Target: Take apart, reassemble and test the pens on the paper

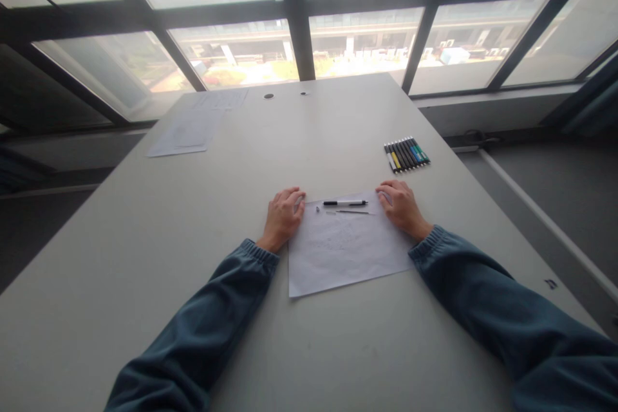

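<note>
My left hand [284,215] rests at the upper left edge of a white sheet of paper [347,264], fingers loosely curved and nothing seen in them. On the sheet's upper right corner lies my right hand [402,207], its fingers also relaxed and slightly bent. Between the hands, a black and white pen barrel [345,203] lies flat on the paper. Just below it are a thin dark refill [354,212], a small spring [331,213] and a tiny pen part [317,209]. Faint marks show on the sheet.
A row of several pens [406,154], white, yellow, black, blue and green, lies beyond my right hand. More printed papers [186,132] lie at the far left of the white table [309,141]. Round holes [268,96] are near its far edge, before the windows.
</note>
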`<state>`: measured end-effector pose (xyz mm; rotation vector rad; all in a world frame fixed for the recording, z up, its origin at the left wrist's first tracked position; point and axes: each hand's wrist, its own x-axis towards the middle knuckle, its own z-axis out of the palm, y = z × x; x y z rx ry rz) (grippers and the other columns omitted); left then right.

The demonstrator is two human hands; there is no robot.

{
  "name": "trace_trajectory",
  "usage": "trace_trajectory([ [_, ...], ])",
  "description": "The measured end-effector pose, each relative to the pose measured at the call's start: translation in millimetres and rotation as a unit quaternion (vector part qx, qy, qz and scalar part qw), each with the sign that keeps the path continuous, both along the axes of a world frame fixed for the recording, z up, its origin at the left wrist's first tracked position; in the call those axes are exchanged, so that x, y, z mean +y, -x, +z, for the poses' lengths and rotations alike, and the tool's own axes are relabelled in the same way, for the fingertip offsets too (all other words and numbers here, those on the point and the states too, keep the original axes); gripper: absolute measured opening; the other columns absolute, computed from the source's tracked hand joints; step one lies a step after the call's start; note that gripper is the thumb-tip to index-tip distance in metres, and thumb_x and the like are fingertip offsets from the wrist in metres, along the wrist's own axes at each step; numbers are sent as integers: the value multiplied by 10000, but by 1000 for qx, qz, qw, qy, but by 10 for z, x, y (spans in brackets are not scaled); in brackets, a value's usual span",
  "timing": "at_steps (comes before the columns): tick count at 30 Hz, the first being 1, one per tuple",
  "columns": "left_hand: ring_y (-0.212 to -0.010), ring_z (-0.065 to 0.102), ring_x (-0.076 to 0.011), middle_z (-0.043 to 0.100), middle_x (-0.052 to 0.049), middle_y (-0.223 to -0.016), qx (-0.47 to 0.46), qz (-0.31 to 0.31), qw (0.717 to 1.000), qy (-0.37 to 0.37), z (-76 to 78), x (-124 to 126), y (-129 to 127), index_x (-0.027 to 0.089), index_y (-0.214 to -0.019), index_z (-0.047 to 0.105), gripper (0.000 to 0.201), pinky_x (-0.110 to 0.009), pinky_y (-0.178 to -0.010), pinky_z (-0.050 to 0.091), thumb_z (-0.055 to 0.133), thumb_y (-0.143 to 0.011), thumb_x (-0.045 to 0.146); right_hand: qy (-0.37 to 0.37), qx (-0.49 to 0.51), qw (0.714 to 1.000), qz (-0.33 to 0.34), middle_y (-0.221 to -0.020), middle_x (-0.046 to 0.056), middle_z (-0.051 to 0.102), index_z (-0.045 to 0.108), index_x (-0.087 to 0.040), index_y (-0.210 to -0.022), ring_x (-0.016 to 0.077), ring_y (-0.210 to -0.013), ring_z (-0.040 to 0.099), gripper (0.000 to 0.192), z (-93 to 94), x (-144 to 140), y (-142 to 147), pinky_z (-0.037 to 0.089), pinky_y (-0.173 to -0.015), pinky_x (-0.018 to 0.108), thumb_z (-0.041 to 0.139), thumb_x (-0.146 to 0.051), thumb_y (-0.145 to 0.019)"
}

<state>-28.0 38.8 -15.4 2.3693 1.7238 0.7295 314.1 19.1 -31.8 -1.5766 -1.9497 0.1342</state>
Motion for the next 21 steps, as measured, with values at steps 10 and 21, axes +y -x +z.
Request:
trace_trajectory([
  [10,-1162,551,-242,641,-69,-1230,-39,-80,993,-81,173,-103,-101,262,-1115,711,229,-422,-1058,449,587,-960,377,1,-1,1000,-3,-1146,111,677,735,-214,-1052,298,-1080,562,250,27,-13,33,439,-970,479,515,-275,-950],
  [21,-1220,477,-290,616,-71,-1293,40,-152,986,-60,210,-165,-232,333,-978,793,155,-480,-1023,407,666,-908,387,-53,34,998,-15,-1058,121,634,717,-191,-1031,293,-1035,573,196,146,-66,146,474,-934,459,574,-247,-910],
])
